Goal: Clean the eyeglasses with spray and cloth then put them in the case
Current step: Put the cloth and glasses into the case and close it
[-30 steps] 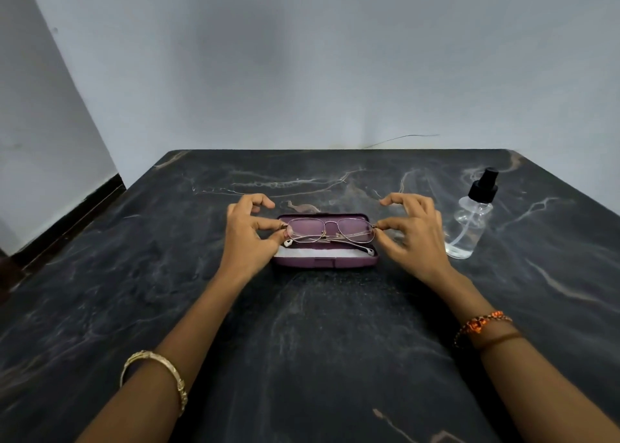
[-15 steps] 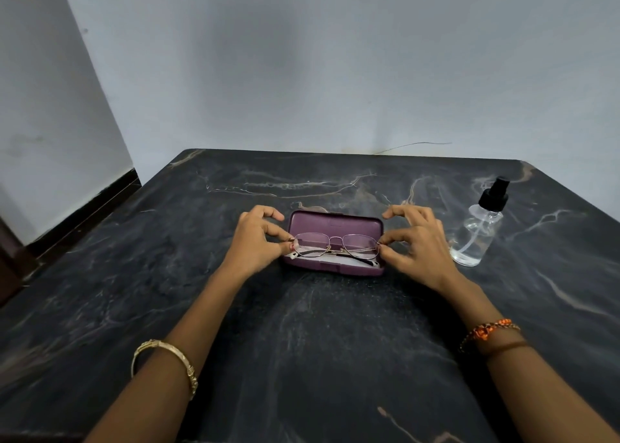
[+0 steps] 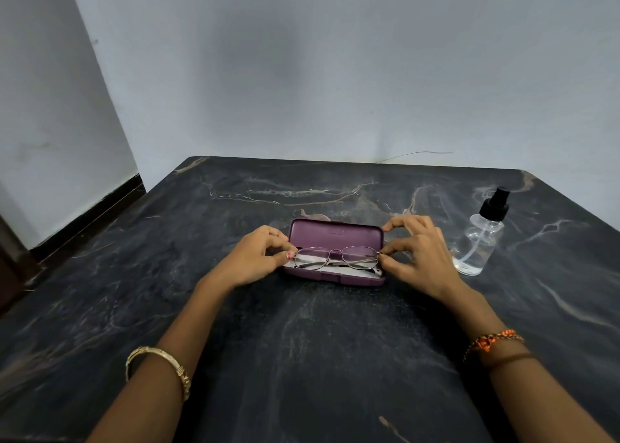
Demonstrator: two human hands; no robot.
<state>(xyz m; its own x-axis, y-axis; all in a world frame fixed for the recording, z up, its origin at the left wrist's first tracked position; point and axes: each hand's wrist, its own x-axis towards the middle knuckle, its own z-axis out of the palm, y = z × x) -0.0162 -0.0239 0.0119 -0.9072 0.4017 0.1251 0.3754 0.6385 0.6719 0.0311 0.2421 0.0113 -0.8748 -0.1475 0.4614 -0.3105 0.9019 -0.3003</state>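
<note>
Pale grey walls meet in a corner behind a dark, white-veined marble counter (image 3: 302, 342) that fills the lower part of the view.

At the middle of the counter the left hand (image 3: 255, 261) pinches the left end of the eyeglasses (image 3: 336, 258) between thumb and forefinger, its other fingers curled above. The right hand (image 3: 419, 258) pinches the right end of the frame the same way, forefinger and thumb closed on the hinge, with the remaining fingers arched over the right corner of the case lid. Each grip is closed on the frame and holds nothing else.

The eyeglasses are thin and metal-rimmed, with their temples folded behind the lenses. They sit low over the open tray of the purple eyeglass case (image 3: 335, 238); whether they already rest on it cannot be told. A white cloth (image 3: 335, 270) lines the tray beneath them. The lid stands raised on the far side, and the case lies lengthwise across the counter's centre.

Near the right edge of the counter, just beyond the right hand, a clear spray bottle (image 3: 479, 244) with a black pump top stands upright, apart from the case.

A gold bangle (image 3: 161, 369) circles the left forearm and an orange beaded bracelet (image 3: 493, 342) the right wrist.
</note>
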